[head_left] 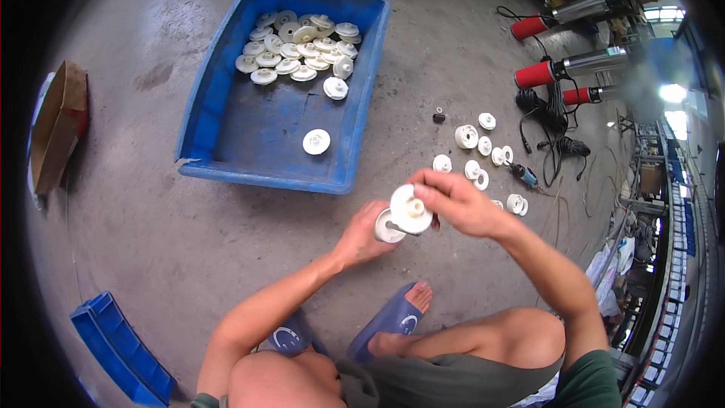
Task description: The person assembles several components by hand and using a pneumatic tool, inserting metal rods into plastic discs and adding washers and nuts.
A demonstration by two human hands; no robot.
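Note:
My left hand (358,237) is closed around a white plastic cup-shaped part (385,230), low in front of my knees. A thin dark metal rod (405,232) shows at that cup. My right hand (462,205) pinches the edge of a white round impeller disc (408,205) with a raised hub. The disc is tilted and overlaps the cup; whether they touch or the rod passes through it, I cannot tell.
A blue bin (264,180) ahead holds several white impellers (306,49). Loose white rings and cups (467,137) lie right, beside a power tool (522,174). Red-and-silver pumps (535,74) and black cables (555,109) are farther right. A cardboard box (62,125) and blue tray (121,347) stand left.

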